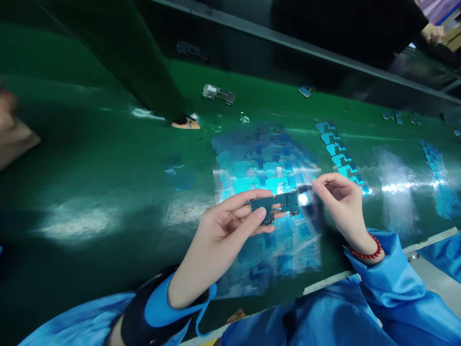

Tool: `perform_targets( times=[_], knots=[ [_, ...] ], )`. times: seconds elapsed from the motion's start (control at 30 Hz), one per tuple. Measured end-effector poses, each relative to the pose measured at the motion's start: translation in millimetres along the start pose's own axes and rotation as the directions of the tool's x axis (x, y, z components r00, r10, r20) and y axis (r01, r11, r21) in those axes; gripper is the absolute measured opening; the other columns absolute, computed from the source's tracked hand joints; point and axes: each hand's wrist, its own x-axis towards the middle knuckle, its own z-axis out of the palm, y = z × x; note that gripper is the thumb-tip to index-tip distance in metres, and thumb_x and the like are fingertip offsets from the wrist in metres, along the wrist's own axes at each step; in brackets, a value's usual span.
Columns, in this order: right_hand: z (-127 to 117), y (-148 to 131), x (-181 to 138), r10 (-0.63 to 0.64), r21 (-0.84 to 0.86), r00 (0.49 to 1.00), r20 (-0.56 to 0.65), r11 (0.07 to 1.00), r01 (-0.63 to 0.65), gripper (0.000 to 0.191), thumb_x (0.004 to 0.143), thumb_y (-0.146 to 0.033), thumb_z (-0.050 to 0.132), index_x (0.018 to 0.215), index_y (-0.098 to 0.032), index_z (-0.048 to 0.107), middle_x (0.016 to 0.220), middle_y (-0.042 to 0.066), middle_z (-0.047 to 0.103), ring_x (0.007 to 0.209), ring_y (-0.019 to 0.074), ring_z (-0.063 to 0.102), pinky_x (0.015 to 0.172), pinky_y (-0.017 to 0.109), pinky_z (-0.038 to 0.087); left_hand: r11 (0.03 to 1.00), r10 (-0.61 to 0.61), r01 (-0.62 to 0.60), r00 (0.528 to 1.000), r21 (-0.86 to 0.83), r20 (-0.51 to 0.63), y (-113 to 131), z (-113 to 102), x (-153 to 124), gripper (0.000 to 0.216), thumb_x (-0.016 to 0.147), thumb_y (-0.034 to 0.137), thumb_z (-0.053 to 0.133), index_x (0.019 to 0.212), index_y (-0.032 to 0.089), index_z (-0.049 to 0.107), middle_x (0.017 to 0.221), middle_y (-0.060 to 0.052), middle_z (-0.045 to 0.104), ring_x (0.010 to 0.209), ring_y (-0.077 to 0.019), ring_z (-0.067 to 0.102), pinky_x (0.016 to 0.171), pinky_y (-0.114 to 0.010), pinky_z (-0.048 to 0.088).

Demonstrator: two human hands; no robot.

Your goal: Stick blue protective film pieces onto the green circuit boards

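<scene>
My left hand [230,226] pinches a small dark teal circuit board [275,204] between thumb and fingers, holding it above a clear sheet of blue stickers [259,163]. My right hand [340,199] is at the board's right end with fingertips pressed together in a pinch; what it grips is too small to name. Both hands hover over the green conveyor belt [108,182]. A red bead bracelet [367,252] is on my right wrist.
More sticker strips [340,156] and clear sheets [396,187] lie to the right. Loose boards [218,93] rest farther back on the belt. A dark post [144,62] stands at upper centre. Another person's hand [14,129] shows at the left edge.
</scene>
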Motion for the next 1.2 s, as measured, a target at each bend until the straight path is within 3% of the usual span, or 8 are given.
perform_targets(
  times=[0.1,0.2,0.37,0.6,0.9,1.0,1.1,1.2],
  knots=[
    [0,0,2,0.013,0.039,0.999,0.045,0.999,-0.015,0.008,0.080,-0.024,0.067,0.075,-0.019,0.064,0.069,-0.001,0.065,0.066,0.0116,0.061,0.065,0.025,0.051,1.000,0.008,-0.008,1.000,0.020,0.021,-2,-4,2,0.028,0.080,0.034,0.070,0.104,0.021,0.067,0.074,0.000,0.074,0.086,-0.0221,0.071,0.072,-0.026,0.060],
    [2,-3,-2,0.039,0.097,0.982,0.187,0.994,-0.058,0.012,0.084,-0.030,0.063,0.082,-0.019,0.065,0.069,0.000,0.066,0.067,0.0131,0.063,0.066,0.027,0.052,0.999,0.021,-0.024,0.998,0.045,0.064,-4,-8,5,0.032,0.080,0.036,0.069,0.107,0.020,0.066,0.076,-0.002,0.074,0.083,-0.0232,0.071,0.072,-0.029,0.061],
    [7,-4,-12,0.055,0.196,0.913,0.404,0.970,-0.144,0.031,0.083,-0.038,0.064,0.110,-0.021,0.062,0.069,0.000,0.066,0.066,0.0140,0.064,0.063,0.027,0.052,0.999,0.042,-0.041,0.994,-0.013,0.097,-8,-8,8,0.034,0.081,0.034,0.069,0.111,0.018,0.062,0.092,-0.006,0.075,0.091,-0.0250,0.070,0.076,-0.031,0.060],
    [11,3,-15,0.078,0.237,0.901,0.428,0.952,-0.195,0.028,0.085,-0.029,0.064,0.111,-0.021,0.061,0.067,-0.001,0.066,0.065,0.0134,0.064,0.064,0.026,0.050,0.997,0.014,-0.004,0.989,-0.073,0.144,-7,-4,10,0.033,0.084,0.030,0.066,0.113,0.015,0.058,0.086,-0.005,0.075,0.087,-0.0208,0.071,0.078,-0.028,0.057],
    [4,23,-16,0.007,0.251,0.894,0.447,0.959,-0.134,0.042,0.076,-0.024,0.074,0.116,-0.024,0.062,0.075,0.000,0.066,0.069,0.0123,0.063,0.066,0.024,0.053,0.988,0.027,-0.006,0.991,-0.154,0.134,-13,-3,12,0.034,0.083,0.025,0.065,0.111,0.009,0.057,0.090,-0.011,0.074,0.088,-0.0206,0.071,0.074,-0.024,0.055],
    [1,23,2,0.019,0.168,0.903,0.429,0.981,-0.100,0.044,0.070,-0.031,0.078,0.110,-0.019,0.065,0.071,0.001,0.067,0.065,0.0137,0.064,0.062,0.025,0.053,0.967,-0.019,0.050,0.992,-0.251,0.124,-15,-4,15,0.050,0.085,0.024,0.061,0.130,0.012,0.044,0.092,-0.013,0.073,0.089,-0.0222,0.071,0.074,-0.025,0.054],
    [3,20,46,-0.031,0.033,0.941,0.336,0.999,0.021,0.053,0.064,-0.043,0.079,0.107,-0.015,0.065,0.069,0.003,0.068,0.063,0.0162,0.065,0.063,0.029,0.054,0.947,-0.030,0.061,0.994,-0.314,0.104,-15,-6,19,0.056,0.092,0.024,0.046,0.142,0.016,0.021,0.083,-0.012,0.074,0.073,-0.0202,0.072,0.066,-0.026,0.053],
    [11,21,112,-0.084,-0.049,0.966,0.244,0.994,0.099,0.065,0.061,-0.052,0.078,0.111,-0.013,0.061,0.072,0.005,0.070,0.068,0.0193,0.068,0.071,0.034,0.055,0.957,0.010,0.011,0.997,-0.289,0.072,-14,-8,22,0.048,0.093,0.023,0.040,0.139,0.014,0.024,0.069,-0.010,0.072,0.057,-0.0169,0.068,0.056,-0.023,0.050]
  ],
)
